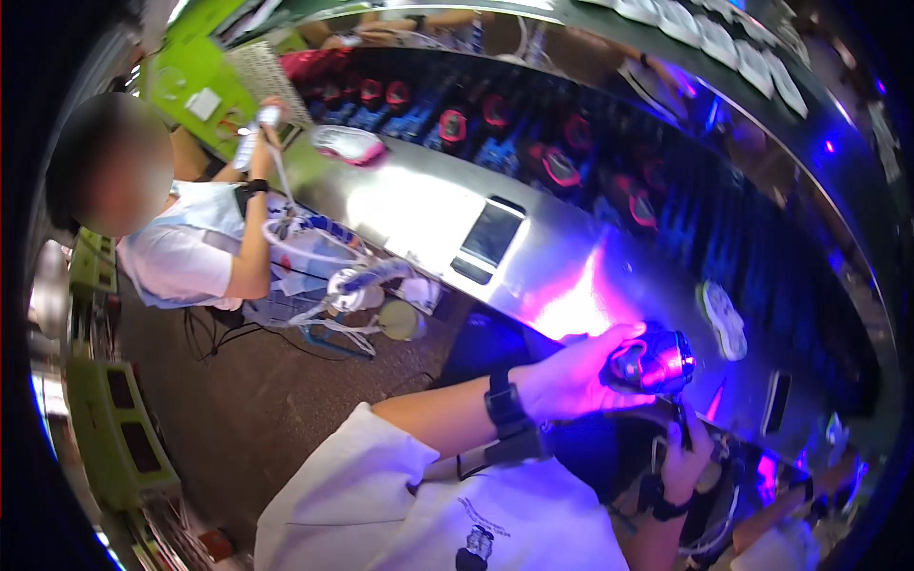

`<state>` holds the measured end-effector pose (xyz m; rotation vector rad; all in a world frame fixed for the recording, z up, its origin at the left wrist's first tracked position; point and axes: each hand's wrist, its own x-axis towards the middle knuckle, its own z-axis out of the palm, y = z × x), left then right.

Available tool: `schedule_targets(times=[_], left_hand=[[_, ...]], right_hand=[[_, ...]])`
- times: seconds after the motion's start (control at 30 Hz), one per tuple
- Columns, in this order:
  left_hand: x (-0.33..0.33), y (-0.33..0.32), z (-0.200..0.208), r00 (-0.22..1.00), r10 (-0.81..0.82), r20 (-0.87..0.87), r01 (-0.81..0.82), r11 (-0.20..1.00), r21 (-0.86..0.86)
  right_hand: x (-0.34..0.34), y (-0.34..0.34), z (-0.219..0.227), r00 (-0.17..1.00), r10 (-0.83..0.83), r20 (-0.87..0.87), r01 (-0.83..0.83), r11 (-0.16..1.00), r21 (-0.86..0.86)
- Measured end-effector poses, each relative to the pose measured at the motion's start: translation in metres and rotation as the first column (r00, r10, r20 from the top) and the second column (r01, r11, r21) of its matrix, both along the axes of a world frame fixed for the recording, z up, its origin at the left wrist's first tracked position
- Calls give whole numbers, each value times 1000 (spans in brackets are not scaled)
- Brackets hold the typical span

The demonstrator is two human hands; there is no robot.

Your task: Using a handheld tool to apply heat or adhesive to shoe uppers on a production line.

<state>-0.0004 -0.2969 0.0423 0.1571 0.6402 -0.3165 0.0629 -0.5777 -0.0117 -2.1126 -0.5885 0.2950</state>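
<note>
Our left hand has the dark glossy rounded item in a closed grip, thumb along the top, fingers under it. That item is up off the surface, near the front edge of the brushed-steel table. Our right hand is just below, fingers narrowed around a slim dark stick-like tool whose upper end is close under the item. Glare and motion blur are bad there, so the tool looks pinched, but we can't tell its exact kind or whether it touches.

Violet-pink light falls across the item and our left hand, with a bright patch on the table just left of them. We wear black wristbands on both wrists.

On the table: white elongated shoe-like piece to the right of the item, black flat rectangular panel to the left, white-and-pink shoe further up-left. Behind it, dark shoes with red linings sit in a row on a dark strip.

Left side: co-worker in a white short-sleeved top holds a white shoe beside the lime-green worktop. More white shoes line the upper shelf.
</note>
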Motion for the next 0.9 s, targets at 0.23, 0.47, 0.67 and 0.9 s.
schedule_targets(times=[0.23, 0.47, 0.67, 0.9], left_hand=[[57, 297, -41, 970, 217, 110, 2, -458, 889], [57, 508, -49, 824, 504, -257, 561, -668, 489], [84, 582, -129, 824, 488, -287, 566, -725, 392], [84, 584, -164, 808, 574, -130, 586, -762, 275]], right_hand=[[23, 10, -30, 907, -225, -356, 254, 967, 37], [22, 13, 3, 882, -409, -234, 365, 907, -209], [25, 24, 15, 858, -447, -253, 367, 878, -307], [38, 39, 13, 878, -413, -243, 317, 880, -353]])
